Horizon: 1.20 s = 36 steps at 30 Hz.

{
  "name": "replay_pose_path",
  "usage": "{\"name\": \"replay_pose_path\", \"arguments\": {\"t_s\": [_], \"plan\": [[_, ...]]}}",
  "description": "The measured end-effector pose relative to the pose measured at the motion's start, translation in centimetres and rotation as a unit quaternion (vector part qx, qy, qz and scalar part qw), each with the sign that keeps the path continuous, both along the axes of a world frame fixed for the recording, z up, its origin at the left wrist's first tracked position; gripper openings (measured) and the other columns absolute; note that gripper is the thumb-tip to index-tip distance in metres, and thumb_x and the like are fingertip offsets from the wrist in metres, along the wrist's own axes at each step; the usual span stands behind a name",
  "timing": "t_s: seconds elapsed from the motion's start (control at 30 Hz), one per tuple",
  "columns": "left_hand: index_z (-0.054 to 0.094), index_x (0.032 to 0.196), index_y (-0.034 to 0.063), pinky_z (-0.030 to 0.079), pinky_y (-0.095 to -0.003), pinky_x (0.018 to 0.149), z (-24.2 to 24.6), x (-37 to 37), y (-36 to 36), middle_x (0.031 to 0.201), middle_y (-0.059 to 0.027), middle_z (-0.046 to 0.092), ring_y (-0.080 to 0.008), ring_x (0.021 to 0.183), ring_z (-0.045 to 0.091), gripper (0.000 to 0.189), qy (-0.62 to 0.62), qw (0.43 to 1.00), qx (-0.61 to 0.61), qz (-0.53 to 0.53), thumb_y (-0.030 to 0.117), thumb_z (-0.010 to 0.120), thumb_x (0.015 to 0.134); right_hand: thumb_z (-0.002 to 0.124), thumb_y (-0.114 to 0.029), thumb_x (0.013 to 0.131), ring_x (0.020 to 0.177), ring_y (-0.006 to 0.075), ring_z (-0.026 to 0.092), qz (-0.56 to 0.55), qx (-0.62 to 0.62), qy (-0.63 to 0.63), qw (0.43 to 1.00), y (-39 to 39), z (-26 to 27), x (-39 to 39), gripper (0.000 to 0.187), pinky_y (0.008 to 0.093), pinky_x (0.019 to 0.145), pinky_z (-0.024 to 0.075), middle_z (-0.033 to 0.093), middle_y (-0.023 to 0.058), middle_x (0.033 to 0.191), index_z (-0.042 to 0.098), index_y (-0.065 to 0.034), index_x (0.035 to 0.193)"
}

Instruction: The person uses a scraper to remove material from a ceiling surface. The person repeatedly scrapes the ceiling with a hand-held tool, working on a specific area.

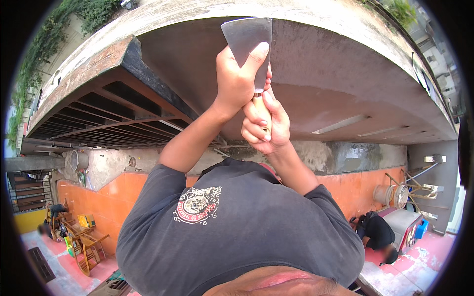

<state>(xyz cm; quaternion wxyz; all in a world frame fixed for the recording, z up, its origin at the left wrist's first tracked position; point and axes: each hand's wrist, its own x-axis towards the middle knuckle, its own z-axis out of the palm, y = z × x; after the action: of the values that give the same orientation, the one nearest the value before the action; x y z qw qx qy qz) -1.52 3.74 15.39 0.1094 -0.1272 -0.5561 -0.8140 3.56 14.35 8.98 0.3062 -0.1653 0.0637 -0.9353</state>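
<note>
A putty knife [246, 35] with a broad steel blade and a pale wooden handle is held upright in the picture, in front of my chest. Its blade is pinched in my left hand [237, 79], the thumb lying flat on the metal and the fingers behind it. My right hand [270, 122] wraps its fingers around the handle just below the ferrule. The blade's wide edge overlaps the rim of a grey concrete parapet [326, 55]; whether they touch cannot be told. Part of the blade's left side is hidden by my left hand.
A brown slatted structure [111, 100] adjoins the parapet at left. Orange tiles [111, 192] run across behind me. Wooden chairs [89, 246] and a person [55, 211] are at lower left. Buckets [383, 194] and another person [377, 231] are at right. Plants [96, 16] grow beyond the parapet.
</note>
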Motion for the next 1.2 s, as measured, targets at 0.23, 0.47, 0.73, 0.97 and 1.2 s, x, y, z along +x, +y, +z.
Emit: {"name": "replay_pose_path", "arguments": {"t_s": [0.23,0.47,0.73,0.97,1.2], "plan": [[0.063,0.085,0.0032,0.047,-0.0252,0.050,-0.4,0.6,0.2,0.067,-0.0042,0.063,-0.0100,0.054,0.058,0.018,-0.019,1.000,0.003,-0.004,0.015,0.064,0.098,0.039,-0.032,0.109,0.035,0.0094,0.034,0.008,-0.002,-0.016,1.000,0.1,-0.3,1.0,0.030,0.0226,0.033,0.0291,0.044,0.0043,0.069,0.039,-0.0365,0.139],[0.063,0.084,0.0035,0.047,-0.0250,0.052,0.0,0.2,-0.1,0.067,-0.0039,0.062,-0.0097,0.055,0.058,0.018,0.013,1.000,0.012,-0.006,0.016,0.064,0.098,0.040,-0.030,0.108,0.035,0.0100,0.035,-0.008,0.052,-0.025,0.998,0.1,0.4,0.4,0.029,0.0231,0.032,0.0290,0.045,0.0043,0.069,0.037,-0.0338,0.136],[0.063,0.083,0.0034,0.048,-0.0257,0.053,-0.8,1.0,-0.1,0.066,-0.0043,0.062,-0.0104,0.055,0.058,0.019,-0.034,0.999,0.030,-0.004,0.016,0.064,0.097,0.042,-0.030,0.108,0.036,0.0101,0.034,-0.009,0.048,-0.027,0.998,0.0,0.1,1.6,0.028,0.0237,0.034,0.0284,0.044,0.0046,0.069,0.038,-0.0315,0.136],[0.062,0.082,0.0032,0.047,-0.0265,0.051,0.2,-0.2,0.1,0.065,-0.0043,0.062,-0.0106,0.053,0.057,0.020,0.036,0.999,0.017,0.010,0.015,0.061,0.099,0.041,-0.030,0.108,0.036,0.0090,0.035,-0.003,0.032,0.007,0.999,0.3,0.6,-0.1,0.027,0.0228,0.034,0.0296,0.044,0.0046,0.069,0.039,-0.0306,0.135],[0.062,0.083,0.0035,0.048,-0.0261,0.053,-0.2,0.7,0.1,0.066,-0.0039,0.061,-0.0103,0.055,0.057,0.020,-0.006,1.000,0.025,0.000,0.017,0.063,0.098,0.042,-0.029,0.108,0.035,0.0100,0.035,-0.002,0.048,-0.019,0.999,0.2,0.6,1.0,0.027,0.0231,0.033,0.0296,0.045,0.0045,0.068,0.038,-0.0311,0.135]]}}
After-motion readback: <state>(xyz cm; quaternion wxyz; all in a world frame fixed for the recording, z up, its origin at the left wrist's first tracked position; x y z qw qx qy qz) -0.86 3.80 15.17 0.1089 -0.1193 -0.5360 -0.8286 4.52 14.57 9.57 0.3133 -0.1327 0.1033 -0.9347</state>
